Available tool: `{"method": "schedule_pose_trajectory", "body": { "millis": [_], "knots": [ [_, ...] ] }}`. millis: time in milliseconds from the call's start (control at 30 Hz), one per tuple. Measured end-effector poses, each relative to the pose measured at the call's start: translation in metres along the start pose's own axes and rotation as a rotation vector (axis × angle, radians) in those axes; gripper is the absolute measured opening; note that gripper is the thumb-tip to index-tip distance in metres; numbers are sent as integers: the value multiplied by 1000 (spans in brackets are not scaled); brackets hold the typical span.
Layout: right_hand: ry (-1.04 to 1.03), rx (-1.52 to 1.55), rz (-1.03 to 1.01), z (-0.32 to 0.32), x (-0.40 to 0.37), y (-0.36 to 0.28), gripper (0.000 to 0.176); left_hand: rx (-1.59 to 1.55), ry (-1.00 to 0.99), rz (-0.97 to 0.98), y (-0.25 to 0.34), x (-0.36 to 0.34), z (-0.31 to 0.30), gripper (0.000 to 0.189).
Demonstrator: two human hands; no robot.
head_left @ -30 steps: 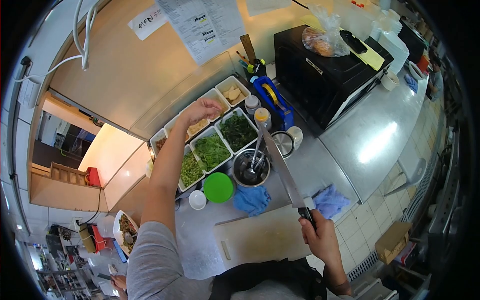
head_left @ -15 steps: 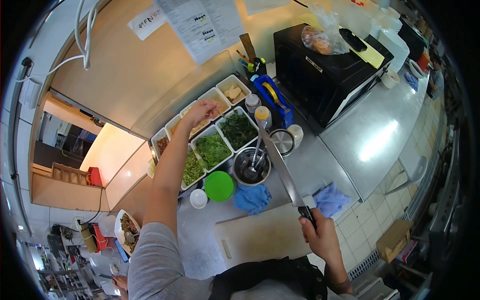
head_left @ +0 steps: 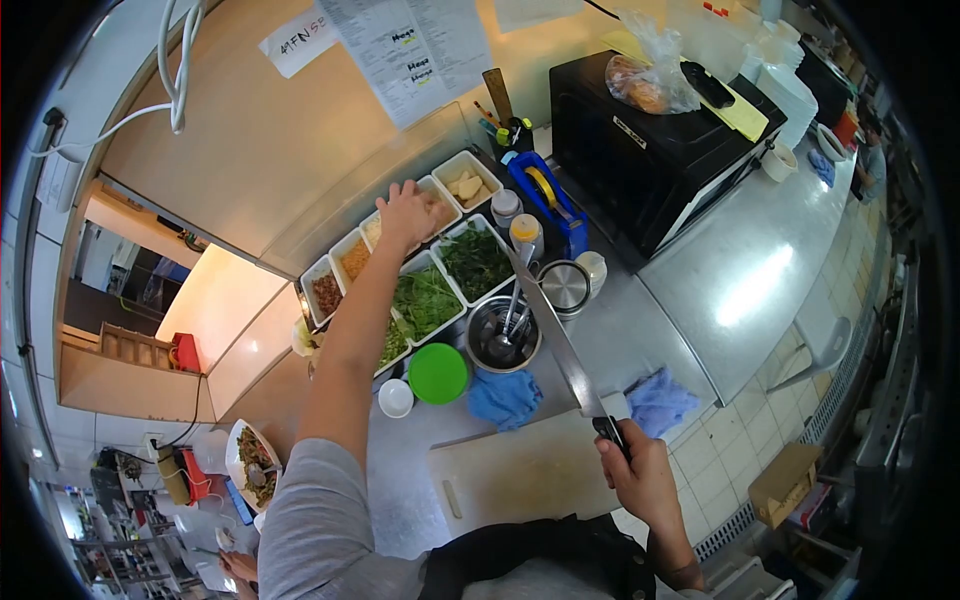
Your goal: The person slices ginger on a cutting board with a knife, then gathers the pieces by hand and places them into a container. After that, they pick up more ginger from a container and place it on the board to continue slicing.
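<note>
My left hand (head_left: 408,214) is over the back row of white food tubs, its fingers apart and somewhat blurred, with nothing visible in them. Beside it is a tub of pale chunks (head_left: 468,187); leafy greens (head_left: 428,300) fill a tub in front. My right hand (head_left: 640,470) is wrapped round the black handle of a large knife (head_left: 565,350), whose blade points up and away over the counter. Below the blade lies a white cutting board (head_left: 530,465). A metal pot (head_left: 484,354) with utensils stands left of the blade.
A green lid (head_left: 438,373), a small white cup (head_left: 396,399) and a blue cloth (head_left: 505,397) lie near the pot. A purple cloth (head_left: 662,402) is right of the knife. Behind stand a blue tape dispenser (head_left: 556,205) and a black oven (head_left: 640,150). A person's hand (head_left: 238,566) shows at lower left.
My left hand has shifted slightly left and its fingers have spread. The forearm has swung a little to the right. The knife in my right hand has moved slightly left.
</note>
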State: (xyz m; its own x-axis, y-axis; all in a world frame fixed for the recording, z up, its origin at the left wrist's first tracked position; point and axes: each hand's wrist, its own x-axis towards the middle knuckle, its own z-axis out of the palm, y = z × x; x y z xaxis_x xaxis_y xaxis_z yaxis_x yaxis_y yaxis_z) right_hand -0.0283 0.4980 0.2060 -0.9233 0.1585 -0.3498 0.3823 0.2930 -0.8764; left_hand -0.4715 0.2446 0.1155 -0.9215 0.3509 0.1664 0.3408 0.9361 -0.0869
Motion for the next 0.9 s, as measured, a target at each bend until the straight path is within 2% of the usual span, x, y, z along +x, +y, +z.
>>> {"method": "schedule_pose_trajectory", "body": {
  "millis": [67, 167, 267, 367, 467, 567, 667, 767, 900],
  "knots": [
    [-1, 7, 0, -1, -1, -1, 27, -48, 53, 36, -14, 5, 7, 24],
    [6, 18, -12, -1, -1, -3, 26, -221, 10, 154, -20, -9, -3, 24],
    [-4, 20, -22, 2, 1, 1, 25, -578, -215, -110, -34, 3, 6, 29],
    [-20, -7, -41, 4, 1, 2, 23, -617, -88, -7, -39, 3, 28, 35],
    [-25, -34, -30, 4, 0, 1, 25, -429, 106, 153, -41, 2, 47, 40],
    [-1, -24, -16, 3, -2, -2, 25, -209, -49, 30, -16, -7, -8, 46],
    [10, 4, -1, 4, -2, -2, 26, -156, -34, 35, -19, -6, -10, 43],
    [11, -1, -13, 5, -1, 0, 26, -198, 258, 314, -19, -21, 10, 34],
    [8, -15, -27, 4, -1, 1, 26, -216, 159, 383, -9, -37, 4, 28]
  ]
}}
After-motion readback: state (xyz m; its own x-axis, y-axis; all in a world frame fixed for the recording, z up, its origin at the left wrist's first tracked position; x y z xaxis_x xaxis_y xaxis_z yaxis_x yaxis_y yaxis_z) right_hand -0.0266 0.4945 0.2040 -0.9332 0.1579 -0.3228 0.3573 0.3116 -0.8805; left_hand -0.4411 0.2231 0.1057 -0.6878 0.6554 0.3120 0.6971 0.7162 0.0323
